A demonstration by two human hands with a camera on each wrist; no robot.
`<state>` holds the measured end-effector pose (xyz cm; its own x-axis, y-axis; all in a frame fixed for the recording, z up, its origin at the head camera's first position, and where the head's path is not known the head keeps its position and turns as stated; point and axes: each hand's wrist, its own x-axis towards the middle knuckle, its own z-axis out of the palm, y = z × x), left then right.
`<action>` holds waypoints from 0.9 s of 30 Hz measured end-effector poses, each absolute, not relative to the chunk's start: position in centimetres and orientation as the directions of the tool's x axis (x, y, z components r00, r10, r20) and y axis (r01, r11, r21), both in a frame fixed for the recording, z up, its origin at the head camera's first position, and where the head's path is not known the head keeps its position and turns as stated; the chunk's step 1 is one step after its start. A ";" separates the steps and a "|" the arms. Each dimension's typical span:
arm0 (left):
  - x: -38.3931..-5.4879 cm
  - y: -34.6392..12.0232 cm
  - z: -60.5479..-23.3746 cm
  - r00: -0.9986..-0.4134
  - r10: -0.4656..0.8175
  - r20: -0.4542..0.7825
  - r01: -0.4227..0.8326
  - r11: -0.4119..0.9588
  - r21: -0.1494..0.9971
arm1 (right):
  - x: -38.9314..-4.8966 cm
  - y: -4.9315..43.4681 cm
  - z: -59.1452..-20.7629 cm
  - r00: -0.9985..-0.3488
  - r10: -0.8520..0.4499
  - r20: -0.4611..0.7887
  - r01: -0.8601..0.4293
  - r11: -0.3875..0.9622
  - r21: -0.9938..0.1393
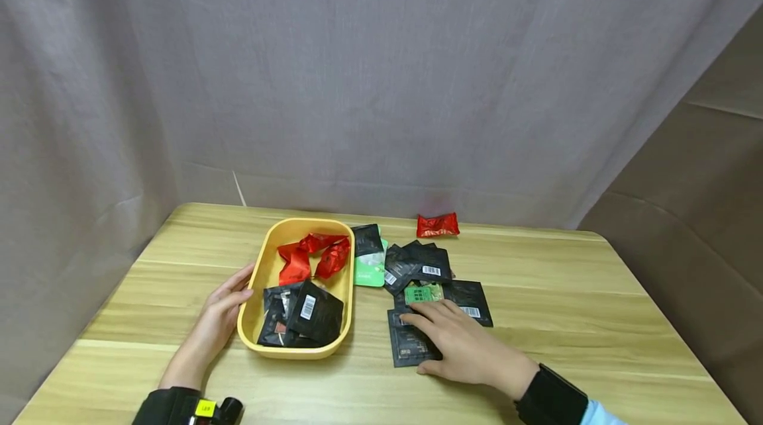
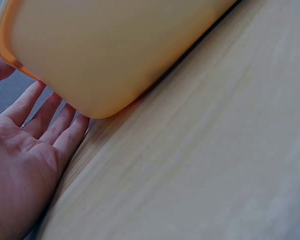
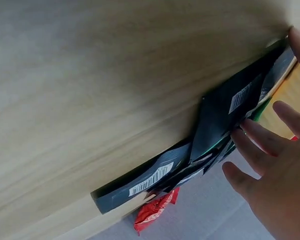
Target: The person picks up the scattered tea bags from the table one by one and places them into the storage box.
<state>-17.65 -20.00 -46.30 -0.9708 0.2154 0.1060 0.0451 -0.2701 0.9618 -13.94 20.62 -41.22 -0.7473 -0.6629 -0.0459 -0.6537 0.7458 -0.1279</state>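
My left hand (image 1: 216, 316) rests against the left side of a yellow plastic basket (image 1: 296, 352), thumb at the rim. In the left wrist view, its fingers lie nearly straight, fingertips at the basket's outer wall (image 2: 110, 55). Inside the basket are black sachets (image 1: 322, 319) and red wrappers (image 1: 294, 267). To the right, my right hand (image 1: 467, 349) reaches over a loose pile of flat black sachets, with its thumb by the nearest black sachet (image 1: 407, 345). The right wrist view shows spread fingers, fingertips close over a barcoded black sachet (image 3: 220, 115). A green-labelled packet (image 1: 418, 294) shows just beyond the fingertips.
A red-wrapped packet (image 1: 438, 225) lies near the table's back edge. Beside the basket's right wall are a green packet (image 1: 369, 273) and a black sachet (image 1: 367, 239). A grey curtain (image 1: 381, 81) hangs behind the wooden table (image 1: 596, 319).
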 end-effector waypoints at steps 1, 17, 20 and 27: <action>-17.7 -20.0 -46.3 -0.971 0.216 0.105 0.044 -0.269 0.962 | -13.9 20.6 -41.2 -0.749 -0.661 -0.047 -0.652 0.748 -0.126; -17.5 -20.1 -46.2 -0.975 0.205 0.083 0.035 -0.228 0.973 | -14.9 19.4 -40.1 -0.782 -0.607 0.145 -0.623 0.773 -0.123; -17.4 -20.2 -46.2 -0.973 0.216 0.078 0.030 -0.213 0.976 | -15.2 18.7 -39.4 -0.796 -0.568 0.209 -0.600 0.786 -0.152; -17.5 -20.1 -46.2 -0.971 0.226 0.082 0.028 -0.232 0.972 | -15.9 15.9 -37.4 -0.782 -0.560 0.274 -0.617 0.758 -0.211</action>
<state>-17.51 -20.07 -46.22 -0.9706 0.2264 0.0820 0.0281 -0.2318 0.9724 -15.89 15.89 -37.45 -0.7822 -0.5597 0.2736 -0.6165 0.7585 -0.2112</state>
